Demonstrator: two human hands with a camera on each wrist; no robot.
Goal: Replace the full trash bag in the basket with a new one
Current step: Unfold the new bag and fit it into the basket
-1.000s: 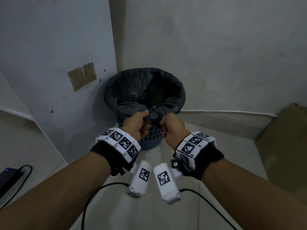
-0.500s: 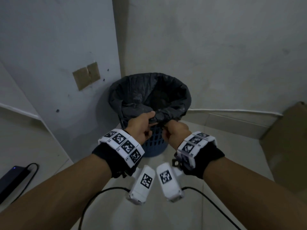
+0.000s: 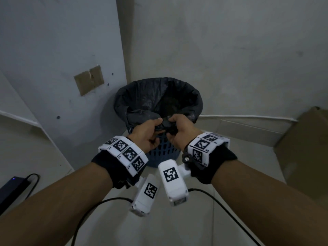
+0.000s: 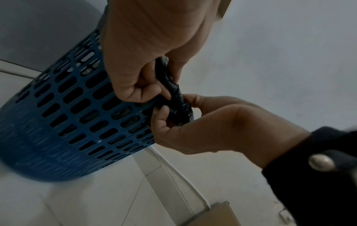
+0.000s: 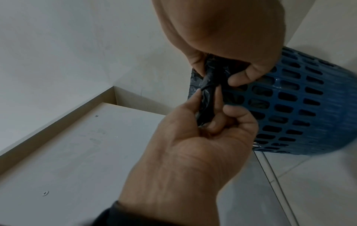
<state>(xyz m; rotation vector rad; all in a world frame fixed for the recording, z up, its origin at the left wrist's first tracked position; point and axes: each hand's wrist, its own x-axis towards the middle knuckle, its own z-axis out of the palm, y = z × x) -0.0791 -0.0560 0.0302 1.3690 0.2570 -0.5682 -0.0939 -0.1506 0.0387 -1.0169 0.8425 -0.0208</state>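
A blue perforated basket (image 3: 165, 151) stands in the corner of the room, lined with a black trash bag (image 3: 156, 96) whose mouth is folded over the rim. At the near rim, a bunched, twisted piece of the bag (image 4: 177, 104) sticks out. My left hand (image 3: 148, 132) and right hand (image 3: 179, 132) both pinch this twist, thumbs almost touching. In the right wrist view, fingers of both hands curl around the same black twist (image 5: 210, 85) beside the basket wall (image 5: 299, 107). What lies inside the bag is too dark to tell.
Walls close in behind and left of the basket. A cardboard box (image 3: 305, 148) leans at the right. A black device with a blue light (image 3: 12, 189) lies at the lower left. Cables (image 3: 221, 201) trail over the tiled floor below my wrists.
Both hands kept hold of the bag's near edge and drew closer together, and the right hand rose level with the left. The view has moved a little nearer the basket.
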